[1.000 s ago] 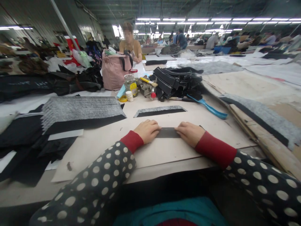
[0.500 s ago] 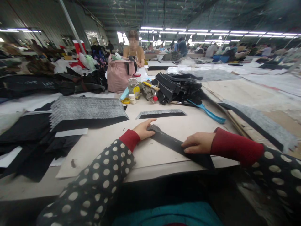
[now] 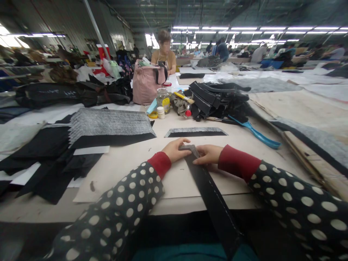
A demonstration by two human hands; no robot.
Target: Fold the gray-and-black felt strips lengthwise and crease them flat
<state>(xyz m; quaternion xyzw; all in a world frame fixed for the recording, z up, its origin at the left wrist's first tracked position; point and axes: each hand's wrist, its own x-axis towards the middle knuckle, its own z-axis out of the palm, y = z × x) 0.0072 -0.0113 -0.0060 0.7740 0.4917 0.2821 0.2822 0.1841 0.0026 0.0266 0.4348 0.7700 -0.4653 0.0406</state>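
Observation:
A long black fabric strip point(image 3: 210, 190) with a pale stitch line along one side runs from my hands down over the table's near edge towards my lap. Its far end is folded over, showing a greyish underside. My left hand point(image 3: 175, 149) pinches that end from the left. From the right, my right hand point(image 3: 208, 154) grips the same end, thumb on top, close to the left fingers. Just beyond both hands lies a flat strip point(image 3: 195, 132), black with a grey fuzzy upper band.
Overlapping grey-and-black pieces point(image 3: 111, 125) lie at left. A glass jar point(image 3: 163, 98), a small white bottle point(image 3: 161, 112), a pink bag point(image 3: 146, 82), a heap of black strips point(image 3: 214, 98) and a blue-handled tool point(image 3: 257, 133) stand beyond. A co-worker point(image 3: 164, 54) sits opposite.
My right hand has moved left along the strip to its far end, beside my left hand. The strip has swung to point towards me, and its end is now folded. The view has shifted slightly.

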